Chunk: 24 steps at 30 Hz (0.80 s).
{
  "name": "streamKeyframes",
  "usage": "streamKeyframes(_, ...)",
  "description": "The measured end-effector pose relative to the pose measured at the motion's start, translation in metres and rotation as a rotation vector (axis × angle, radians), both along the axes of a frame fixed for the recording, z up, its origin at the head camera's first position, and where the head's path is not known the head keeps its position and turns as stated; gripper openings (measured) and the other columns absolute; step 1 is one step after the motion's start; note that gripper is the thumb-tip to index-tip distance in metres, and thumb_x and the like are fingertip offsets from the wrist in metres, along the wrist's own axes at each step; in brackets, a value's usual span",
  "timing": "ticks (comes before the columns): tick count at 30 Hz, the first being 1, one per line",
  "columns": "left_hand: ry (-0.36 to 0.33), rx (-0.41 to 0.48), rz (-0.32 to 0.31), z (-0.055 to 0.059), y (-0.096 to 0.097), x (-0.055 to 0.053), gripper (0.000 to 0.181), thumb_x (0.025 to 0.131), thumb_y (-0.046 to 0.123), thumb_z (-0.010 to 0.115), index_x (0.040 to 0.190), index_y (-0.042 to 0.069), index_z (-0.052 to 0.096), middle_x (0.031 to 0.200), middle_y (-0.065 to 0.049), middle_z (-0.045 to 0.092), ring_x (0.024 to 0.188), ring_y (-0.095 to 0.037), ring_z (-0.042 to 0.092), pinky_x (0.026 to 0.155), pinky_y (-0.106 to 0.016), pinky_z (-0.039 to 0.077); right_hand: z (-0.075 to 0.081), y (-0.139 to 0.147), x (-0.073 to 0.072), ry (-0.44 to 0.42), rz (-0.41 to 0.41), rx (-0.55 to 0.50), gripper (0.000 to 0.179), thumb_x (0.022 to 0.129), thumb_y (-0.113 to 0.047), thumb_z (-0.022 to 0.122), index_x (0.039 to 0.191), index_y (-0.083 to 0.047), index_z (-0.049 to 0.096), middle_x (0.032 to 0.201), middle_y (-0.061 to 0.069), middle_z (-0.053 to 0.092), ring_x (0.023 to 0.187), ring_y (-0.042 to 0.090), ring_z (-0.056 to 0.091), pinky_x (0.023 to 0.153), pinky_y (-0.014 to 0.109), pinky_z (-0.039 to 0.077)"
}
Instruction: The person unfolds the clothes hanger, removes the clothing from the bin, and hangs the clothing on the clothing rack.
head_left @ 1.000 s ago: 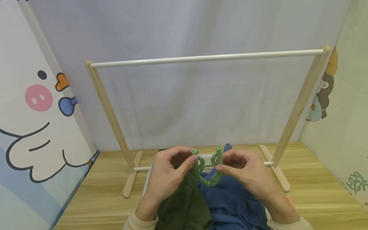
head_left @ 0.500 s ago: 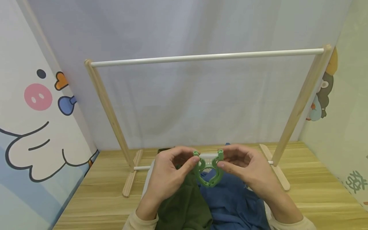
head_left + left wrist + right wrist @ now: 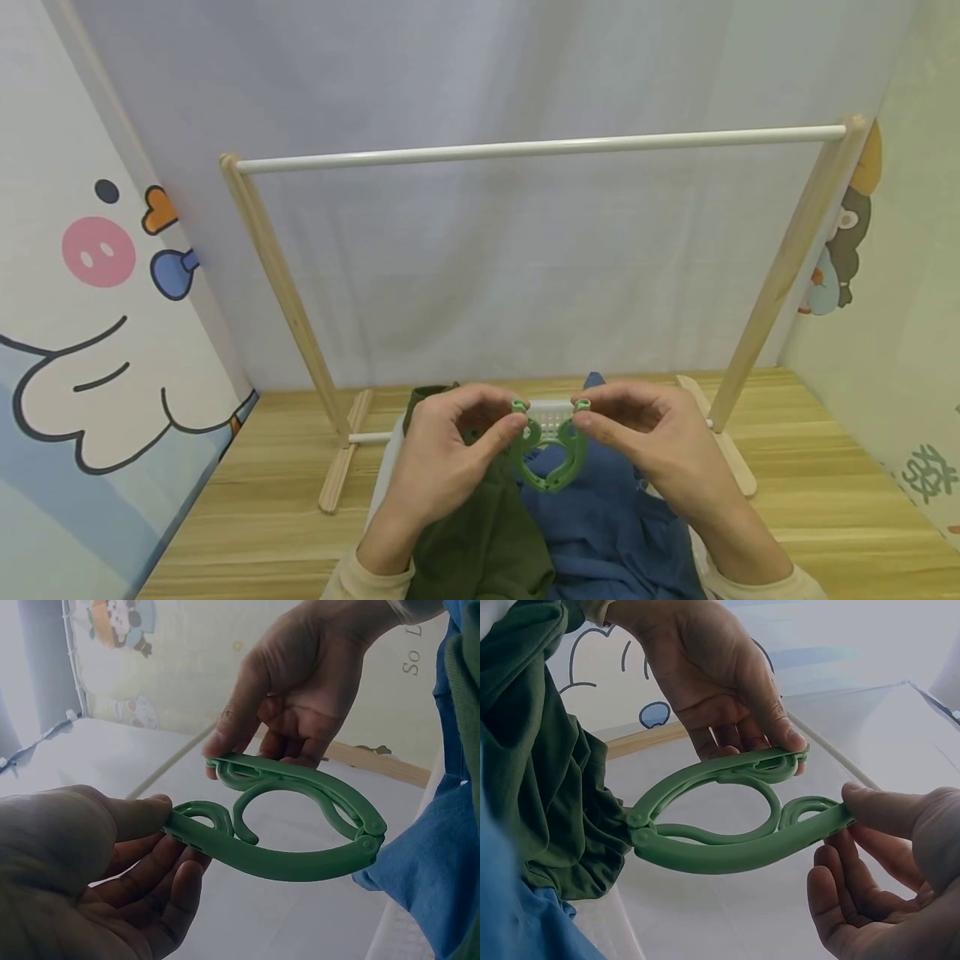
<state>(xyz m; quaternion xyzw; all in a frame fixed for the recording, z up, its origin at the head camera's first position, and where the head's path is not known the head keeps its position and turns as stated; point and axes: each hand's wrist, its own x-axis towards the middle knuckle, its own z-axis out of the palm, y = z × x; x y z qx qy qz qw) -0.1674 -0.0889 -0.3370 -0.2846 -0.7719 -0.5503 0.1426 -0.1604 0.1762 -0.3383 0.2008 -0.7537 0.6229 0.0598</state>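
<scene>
A green folding clothes hanger [image 3: 547,486] is held up in front of the body, its two arms folded into a U and its small hook curled between them. My left hand [image 3: 442,454] pinches the tip of one arm between thumb and fingers. The tip of the other arm is pinched by my right hand [image 3: 663,446]. In the left wrist view the joined end of the hanger [image 3: 300,866] points away from the hands. Below the hands lie a dark green garment [image 3: 483,542] and a blue garment [image 3: 600,521].
A white basket [image 3: 551,415] with a perforated wall shows behind the hanger, under the garments. Beyond it a rack with a white top rail [image 3: 540,150] and wooden posts [image 3: 787,275] stands on the wooden table [image 3: 247,500]. A pale curtain [image 3: 480,275] hangs behind.
Both hands have shifted slightly right with the hanger. Its arm tips have come down a little and now stand level, where the right one was higher. The grip stays the same.
</scene>
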Motion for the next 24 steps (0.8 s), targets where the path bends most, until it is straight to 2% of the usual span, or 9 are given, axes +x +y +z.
streamKeyframes(4,0.002,-0.010,0.009,-0.0006,0.0002,0.0000,0.015,0.103,0.019,0.084,0.116,0.013,0.083,0.101,0.003,0.082,0.086,-0.010,0.078,0.080,-0.033,0.066,-0.0005,-0.0005,-0.0007,0.014,0.003,0.011,0.017,0.104,-0.009,0.080,0.120,-0.003,0.082,0.113,0.008,0.082,0.106,0.022,0.079,0.093,0.031,0.063)
streamKeyframes(10,-0.005,-0.021,0.008,-0.0018,0.0002,-0.0005,0.016,0.104,0.023,0.083,0.117,0.014,0.084,0.101,0.005,0.082,0.085,-0.010,0.078,0.078,-0.033,0.066,-0.0016,0.0003,-0.0020,0.001,0.006,0.013,0.018,0.105,-0.010,0.080,0.121,-0.003,0.082,0.114,0.012,0.082,0.106,0.022,0.079,0.093,0.032,0.063)
streamKeyframes(20,0.011,-0.054,0.012,-0.0019,-0.0019,-0.0026,0.011,0.104,0.023,0.084,0.112,0.016,0.085,0.096,0.008,0.083,0.080,-0.007,0.077,0.076,-0.034,0.066,-0.0015,-0.0017,-0.0011,0.021,0.024,0.002,0.017,0.106,-0.009,0.078,0.122,-0.004,0.082,0.114,0.009,0.082,0.107,0.022,0.078,0.093,0.031,0.063)
streamKeyframes(24,0.002,-0.049,0.009,-0.0019,-0.0040,-0.0032,0.011,0.103,0.024,0.085,0.112,0.018,0.086,0.095,0.008,0.083,0.078,-0.008,0.077,0.074,-0.034,0.066,-0.0010,-0.0008,-0.0006,0.003,0.021,0.009,0.017,0.106,-0.011,0.078,0.122,-0.006,0.082,0.114,0.007,0.082,0.108,0.022,0.078,0.094,0.031,0.063)
